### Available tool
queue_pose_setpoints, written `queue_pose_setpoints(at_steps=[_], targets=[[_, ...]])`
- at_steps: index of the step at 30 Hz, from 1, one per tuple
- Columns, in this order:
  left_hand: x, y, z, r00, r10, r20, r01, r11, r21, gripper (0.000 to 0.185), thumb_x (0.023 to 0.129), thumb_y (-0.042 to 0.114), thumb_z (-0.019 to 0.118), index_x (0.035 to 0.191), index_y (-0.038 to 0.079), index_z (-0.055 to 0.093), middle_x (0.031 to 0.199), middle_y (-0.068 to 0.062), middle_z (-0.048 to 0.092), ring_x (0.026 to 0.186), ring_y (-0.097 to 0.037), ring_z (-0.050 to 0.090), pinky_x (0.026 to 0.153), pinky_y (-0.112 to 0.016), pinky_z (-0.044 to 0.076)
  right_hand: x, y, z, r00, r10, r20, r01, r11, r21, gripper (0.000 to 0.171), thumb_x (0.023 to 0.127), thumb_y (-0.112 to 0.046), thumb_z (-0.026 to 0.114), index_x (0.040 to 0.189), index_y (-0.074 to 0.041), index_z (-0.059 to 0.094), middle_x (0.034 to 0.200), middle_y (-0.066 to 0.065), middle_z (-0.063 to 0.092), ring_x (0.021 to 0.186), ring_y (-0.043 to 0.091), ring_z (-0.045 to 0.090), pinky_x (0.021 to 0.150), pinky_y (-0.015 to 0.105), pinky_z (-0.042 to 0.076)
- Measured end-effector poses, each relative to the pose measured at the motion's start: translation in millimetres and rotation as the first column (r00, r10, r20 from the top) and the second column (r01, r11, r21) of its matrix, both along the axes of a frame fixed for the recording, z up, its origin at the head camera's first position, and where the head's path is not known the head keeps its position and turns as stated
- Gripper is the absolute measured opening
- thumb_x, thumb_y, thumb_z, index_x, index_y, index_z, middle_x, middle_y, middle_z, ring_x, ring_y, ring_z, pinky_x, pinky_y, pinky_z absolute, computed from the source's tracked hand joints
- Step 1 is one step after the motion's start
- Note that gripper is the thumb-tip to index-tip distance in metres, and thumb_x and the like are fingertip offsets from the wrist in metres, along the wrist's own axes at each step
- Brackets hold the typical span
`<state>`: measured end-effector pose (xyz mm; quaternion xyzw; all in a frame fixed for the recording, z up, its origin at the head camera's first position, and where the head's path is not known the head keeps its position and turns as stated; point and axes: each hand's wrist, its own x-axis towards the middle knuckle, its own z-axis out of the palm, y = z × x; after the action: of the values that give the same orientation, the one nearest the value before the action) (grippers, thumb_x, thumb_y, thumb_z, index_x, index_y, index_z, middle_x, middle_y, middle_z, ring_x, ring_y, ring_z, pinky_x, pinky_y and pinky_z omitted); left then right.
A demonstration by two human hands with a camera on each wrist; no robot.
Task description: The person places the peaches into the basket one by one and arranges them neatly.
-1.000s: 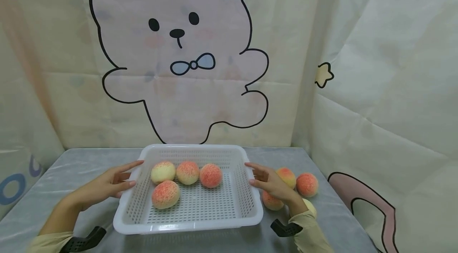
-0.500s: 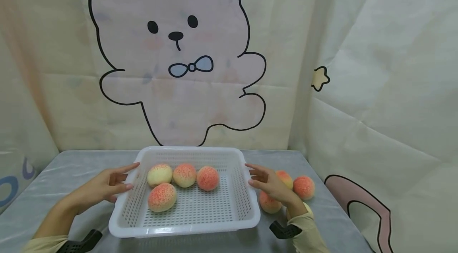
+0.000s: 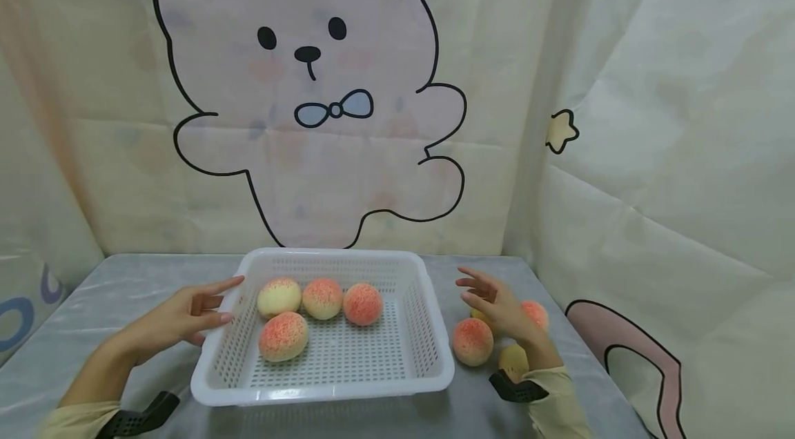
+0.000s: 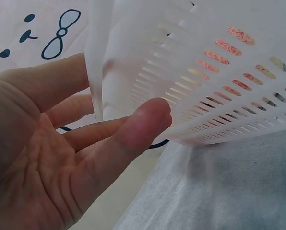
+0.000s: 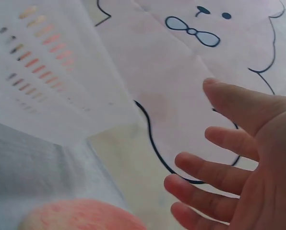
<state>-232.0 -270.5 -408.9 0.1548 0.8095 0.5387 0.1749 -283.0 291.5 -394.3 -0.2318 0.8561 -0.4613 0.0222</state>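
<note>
A white perforated plastic basket (image 3: 348, 380) stands on the table, with several peaches (image 3: 283, 337) in its left and back part. My left hand (image 3: 177, 318) is at the basket's left side, fingertips touching the rim and thumb near the outer wall. In the left wrist view that thumb lies in front of the slotted wall and the fingers pass behind the rim. My right hand (image 3: 503, 308) is in the air right of the basket, apart from it, fingers spread and holding nothing. Below and around it lie more peaches, a reddish peach (image 3: 473, 342) nearest the basket; others are partly hidden by the hand.
A grey cloth covers the table (image 3: 155, 270). Behind it hangs a curtain (image 3: 484, 218) with a cartoon bear, and further curtains close off both sides. A yellowish peach (image 3: 514, 362) lies beside my right wrist.
My right hand has left the basket's right rim and moved right, over the loose peaches. The left hand stays at the left rim. The basket and its peaches stay about where they were.
</note>
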Motion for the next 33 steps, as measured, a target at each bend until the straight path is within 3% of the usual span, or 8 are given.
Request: queue_pose_setpoints(at_steps=[3,6,10,13,19,24,28,33], targets=[[-0.8,-0.2,-1.0,1.000,0.011,0.003,-0.011,1.000,-0.006,0.077,0.103,0.024,0.059,0.163,0.007,0.012,0.149,-0.037,0.044,0.103,-0.018,0.071,0.076,-0.043,0.062,3.5,10.5,6.8,1.000,-0.006,0.028,0.006,1.000,0.013,0.057,0.102,-0.019,0.060,0.154,-0.007,0.040,0.144,0.029,0.054,0.128,0.048,0.055,0.095,0.025,0.051],[-1.9,-0.3,-1.4,1.000,0.015,0.003,-0.015,1.000,-0.007,0.077,0.103,0.024,0.059,0.163,0.007,0.013,0.148,-0.036,0.046,0.102,-0.018,0.072,0.076,-0.043,0.062,5.9,21.4,10.2,0.998,0.039,0.049,-0.041,0.998,0.043,0.058,0.101,-0.017,0.061,0.154,-0.006,0.041,0.148,0.030,0.050,0.128,0.049,0.054,0.094,0.023,0.051],[-2.2,-0.6,-1.5,1.000,0.017,0.004,-0.017,1.000,-0.008,0.077,0.103,0.023,0.059,0.163,0.007,0.013,0.147,-0.036,0.047,0.102,-0.020,0.072,0.075,-0.044,0.062,8.0,30.7,11.5,0.987,0.125,0.098,-0.137,0.981,0.137,0.060,0.098,-0.019,0.066,0.151,-0.003,0.044,0.148,0.033,0.048,0.126,0.054,0.054,0.096,0.043,0.056],[-2.3,0.0,-1.2,1.000,0.024,0.008,-0.024,1.000,-0.016,0.078,0.102,0.024,0.059,0.163,0.007,0.014,0.148,-0.037,0.045,0.103,-0.021,0.071,0.075,-0.044,0.062,10.0,32.8,11.0,0.974,0.153,0.165,-0.182,0.968,0.173,0.064,0.094,-0.023,0.071,0.150,-0.002,0.046,0.147,0.036,0.046,0.127,0.056,0.052,0.097,0.061,0.051],[-2.0,1.0,-0.4,0.999,0.034,0.015,-0.033,0.999,-0.021,0.078,0.102,0.025,0.060,0.163,0.008,0.015,0.153,-0.039,0.036,0.106,-0.024,0.070,0.076,-0.045,0.062,11.1,33.0,9.0,0.956,0.184,0.227,-0.224,0.960,0.169,0.066,0.092,-0.021,0.075,0.148,0.000,0.047,0.149,0.035,0.046,0.131,0.055,0.049,0.103,0.067,0.044],[-2.2,1.9,0.5,0.999,0.041,0.009,-0.041,0.999,-0.026,0.078,0.101,0.026,0.061,0.163,0.009,0.015,0.155,-0.039,0.033,0.107,-0.027,0.070,0.076,-0.046,0.062,8.1,32.9,7.6,0.950,0.213,0.230,-0.255,0.952,0.171,0.069,0.089,-0.020,0.077,0.147,0.005,0.047,0.148,0.036,0.046,0.134,0.060,0.043,0.105,0.071,0.040],[-2.1,2.5,1.2,0.999,0.047,0.003,-0.047,0.998,-0.032,0.078,0.101,0.026,0.061,0.163,0.009,0.016,0.155,-0.039,0.033,0.108,-0.027,0.069,0.076,-0.045,0.062,5.8,31.6,4.8,0.944,0.244,0.221,-0.284,0.943,0.172,0.070,0.088,-0.018,0.077,0.146,0.006,0.047,0.148,0.037,0.045,0.134,0.060,0.043,0.106,0.069,0.040],[0.5,1.9,0.3,0.999,0.034,0.011,-0.034,0.999,-0.018,0.077,0.102,0.025,0.060,0.162,0.008,0.015,0.156,-0.039,0.030,0.109,-0.025,0.069,0.077,-0.045,0.062,7.8,30.0,1.3,0.930,0.276,0.241,-0.315,0.938,0.141,0.069,0.088,-0.012,0.076,0.145,0.011,0.044,0.148,0.039,0.044,0.136,0.059,0.041,0.107,0.052,0.044]])
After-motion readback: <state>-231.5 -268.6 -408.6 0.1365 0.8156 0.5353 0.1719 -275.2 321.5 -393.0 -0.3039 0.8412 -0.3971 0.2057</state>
